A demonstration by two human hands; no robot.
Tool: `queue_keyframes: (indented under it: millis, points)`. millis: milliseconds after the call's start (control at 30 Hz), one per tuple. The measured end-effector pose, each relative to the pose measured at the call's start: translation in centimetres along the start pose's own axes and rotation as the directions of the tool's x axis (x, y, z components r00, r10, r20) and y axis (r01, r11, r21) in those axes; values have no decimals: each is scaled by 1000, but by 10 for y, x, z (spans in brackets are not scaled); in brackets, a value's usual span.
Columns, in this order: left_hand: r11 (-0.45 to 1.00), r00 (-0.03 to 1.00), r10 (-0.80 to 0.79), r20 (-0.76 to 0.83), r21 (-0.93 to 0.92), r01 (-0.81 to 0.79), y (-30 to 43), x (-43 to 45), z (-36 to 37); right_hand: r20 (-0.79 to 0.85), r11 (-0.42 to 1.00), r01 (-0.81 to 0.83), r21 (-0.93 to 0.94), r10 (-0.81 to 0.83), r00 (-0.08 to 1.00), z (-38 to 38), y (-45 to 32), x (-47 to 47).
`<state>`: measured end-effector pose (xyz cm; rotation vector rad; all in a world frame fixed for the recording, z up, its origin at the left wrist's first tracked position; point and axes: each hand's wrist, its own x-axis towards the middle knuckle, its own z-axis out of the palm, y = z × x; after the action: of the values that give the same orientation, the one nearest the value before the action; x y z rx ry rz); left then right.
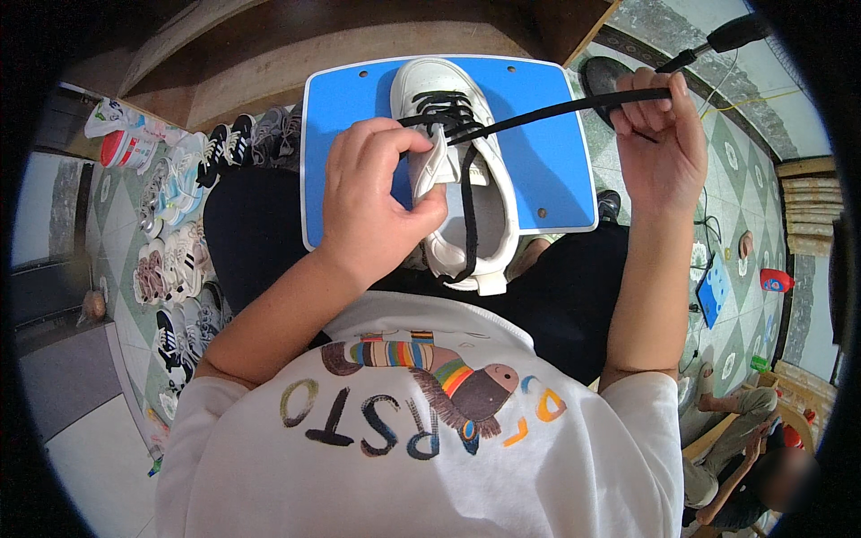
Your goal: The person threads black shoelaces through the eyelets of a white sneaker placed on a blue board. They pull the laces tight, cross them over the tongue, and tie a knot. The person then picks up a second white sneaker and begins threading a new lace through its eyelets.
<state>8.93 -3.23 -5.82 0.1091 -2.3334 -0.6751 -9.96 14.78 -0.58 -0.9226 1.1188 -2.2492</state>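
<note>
A white sneaker (440, 81) lies on a small blue board (350, 91) with a white rim, its toe pointing away from me. A black shoelace (551, 113) is threaded through the eyelets. My right hand (662, 134) grips one end of the lace and holds it stretched out to the right above the board. The other end of the lace trails over the shoe's opening to the heel. At the shoe's left side, my left hand (383, 195) pinches the edge near the upper eyelets and tongue between thumb and fingers.
Several pairs of shoes (178, 259) stand on the tiled floor to the left, near a red and white bucket (128, 149). A wooden cabinet (430, 44) is beyond the board. To the right are a red bottle (777, 280), cables and a seated person (730, 450).
</note>
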Motion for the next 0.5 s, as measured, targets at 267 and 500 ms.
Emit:
queue_keyframes:
  millis: [267, 500]
  points:
    - [1000, 1000, 9, -11, -6, -9, -1, -2, 1, 235, 971, -34, 238, -24, 972, 16, 4, 4]
    - [999, 999, -42, -21, -12, 42, 1, -4, 2, 88, 747, 92, -658, -45, 995, 34, 26, -9]
